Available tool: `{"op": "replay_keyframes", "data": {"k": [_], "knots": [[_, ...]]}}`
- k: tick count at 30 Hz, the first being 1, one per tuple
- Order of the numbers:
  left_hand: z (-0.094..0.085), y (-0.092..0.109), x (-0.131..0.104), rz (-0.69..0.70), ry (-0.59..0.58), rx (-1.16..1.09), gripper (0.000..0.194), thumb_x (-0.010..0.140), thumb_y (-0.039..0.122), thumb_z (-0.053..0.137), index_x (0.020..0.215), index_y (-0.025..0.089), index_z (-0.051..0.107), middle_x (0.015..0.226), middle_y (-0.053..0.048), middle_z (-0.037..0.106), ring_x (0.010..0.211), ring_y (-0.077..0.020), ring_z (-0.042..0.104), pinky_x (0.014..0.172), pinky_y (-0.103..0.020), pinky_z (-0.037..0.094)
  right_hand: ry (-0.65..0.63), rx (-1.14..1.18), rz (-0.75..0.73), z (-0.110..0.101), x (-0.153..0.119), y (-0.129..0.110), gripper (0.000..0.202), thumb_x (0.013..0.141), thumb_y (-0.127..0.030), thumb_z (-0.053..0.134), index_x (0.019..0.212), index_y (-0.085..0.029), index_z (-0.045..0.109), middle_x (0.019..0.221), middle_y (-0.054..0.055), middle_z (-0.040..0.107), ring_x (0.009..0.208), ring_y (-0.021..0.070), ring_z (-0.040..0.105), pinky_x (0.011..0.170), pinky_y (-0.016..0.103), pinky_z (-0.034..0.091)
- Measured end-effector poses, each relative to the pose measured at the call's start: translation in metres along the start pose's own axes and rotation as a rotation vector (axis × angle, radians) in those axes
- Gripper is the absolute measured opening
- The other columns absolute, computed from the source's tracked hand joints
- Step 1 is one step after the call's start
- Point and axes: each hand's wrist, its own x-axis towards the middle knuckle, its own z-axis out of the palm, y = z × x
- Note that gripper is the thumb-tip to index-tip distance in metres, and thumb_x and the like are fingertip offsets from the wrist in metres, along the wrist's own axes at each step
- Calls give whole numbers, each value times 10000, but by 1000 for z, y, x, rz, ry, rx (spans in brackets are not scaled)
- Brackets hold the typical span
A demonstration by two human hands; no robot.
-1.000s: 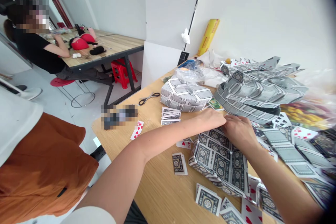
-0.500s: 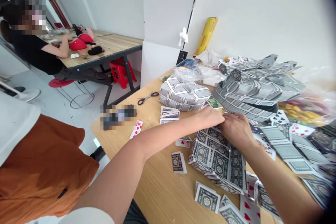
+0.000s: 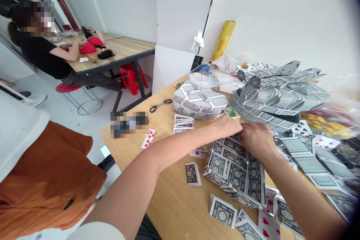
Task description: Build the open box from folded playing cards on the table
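Note:
A box-like form built of folded playing cards with dark patterned backs (image 3: 234,167) rests on the wooden table in front of me. At its far edge my left hand (image 3: 229,125) is closed, the fingertips mostly hidden behind the knuckles. Close beside it, almost touching, my right hand (image 3: 257,138) curls over the same edge, its thumb and fingers pressed together. Which small piece is pinched between them cannot be seen. Loose playing cards (image 3: 223,211) lie near the form, and a small stack (image 3: 192,173) sits to its left.
A rounded grey card form (image 3: 199,101) stands behind, with a larger layered card form (image 3: 278,97) to its right. Scissors (image 3: 160,105) lie at the left. Joined card strips (image 3: 299,157) spread at right. Another person (image 3: 42,54) sits at a farther table (image 3: 126,44); someone in brown shorts (image 3: 47,172) stands left.
The view has shifted slightly, so everything sits a little farther right. Both hands stay at the far edge of the card box, with hardly any visible movement.

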Motion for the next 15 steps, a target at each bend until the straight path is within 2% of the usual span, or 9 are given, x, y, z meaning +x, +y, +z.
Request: {"op": "replay_keyframes", "data": {"k": [7, 11, 15], "knots": [[8, 1, 4, 13, -45, -59, 268, 866, -21, 420, 983, 10, 660, 916, -187, 721, 807, -226, 679, 659, -318, 502, -72, -10, 53, -11, 3, -7, 207, 779, -62, 511, 645, -151, 640, 815, 121, 724, 870, 241, 636, 795, 341, 351], [3, 1, 3, -13, -53, -63, 247, 891, 15, 439, 1024, 40, 645, 930, -138, 724, 813, -197, 678, 677, -304, 511, -120, -12, 65, -13, 5, -7, 204, 782, -59, 517, 659, -154, 649, 826, 110, 730, 890, 227, 636, 803, 327, 341], [-2, 1, 1, -17, -29, -52, 288, 875, -14, 413, 1028, 19, 655, 927, -175, 729, 817, -226, 689, 669, -311, 509, -145, -15, 77, -14, 6, -8, 218, 797, -58, 500, 687, -147, 665, 838, 119, 728, 888, 235, 639, 791, 329, 339]]}}
